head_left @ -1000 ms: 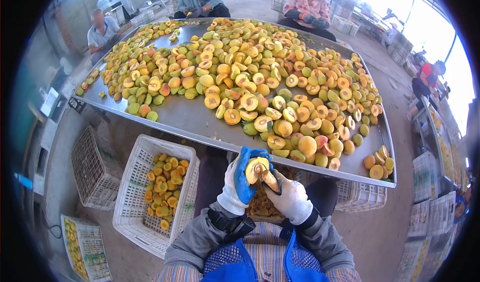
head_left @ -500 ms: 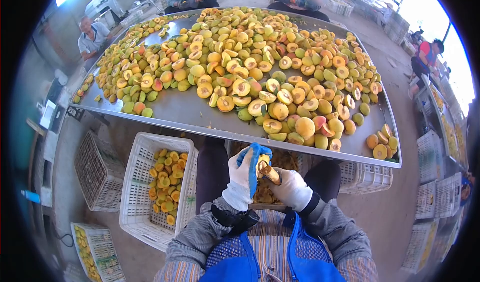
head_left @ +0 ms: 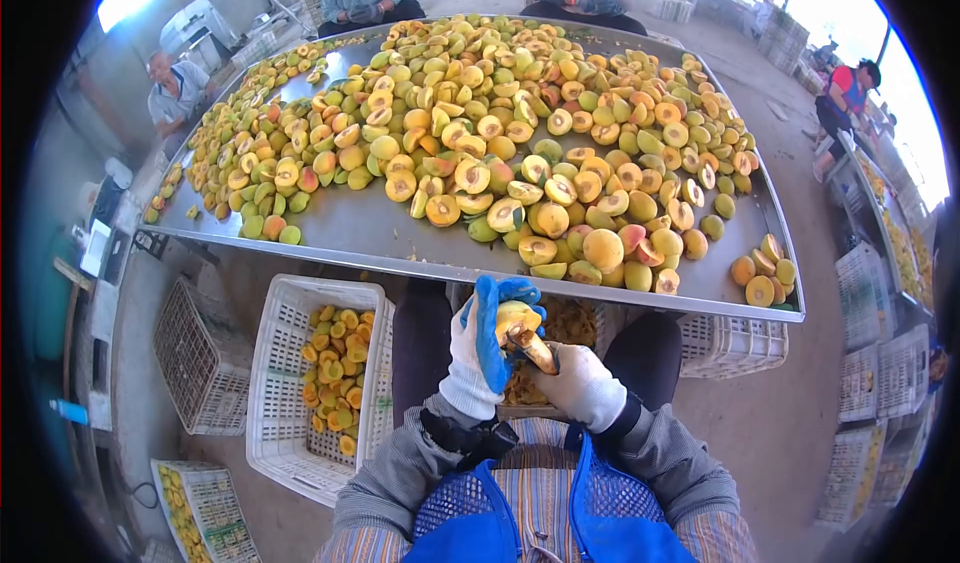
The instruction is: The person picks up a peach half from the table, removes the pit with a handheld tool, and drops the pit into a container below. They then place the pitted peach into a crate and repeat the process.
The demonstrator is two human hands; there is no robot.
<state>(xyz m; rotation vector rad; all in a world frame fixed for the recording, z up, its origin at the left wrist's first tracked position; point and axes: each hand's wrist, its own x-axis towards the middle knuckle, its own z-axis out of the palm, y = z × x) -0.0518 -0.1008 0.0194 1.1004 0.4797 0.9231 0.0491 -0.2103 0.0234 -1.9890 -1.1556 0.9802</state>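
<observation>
The table [head_left: 350, 225] extends in front of me and carries a broad heap of fruit [head_left: 480, 113], cut halves uppermost in many places. A white crate [head_left: 275, 393] stands to my left, below table level, partly filled with fruit halves [head_left: 335, 373]. My left hand [head_left: 478, 348], in a blue-and-white glove, has its fingers curled around one fruit piece [head_left: 518, 315], located just short of the near table edge. My right hand [head_left: 580, 383], also gloved, has its fingers closed around a short tool [head_left: 541, 351]. The tool's far end meets the fruit piece; exact contact is unclear.
</observation>
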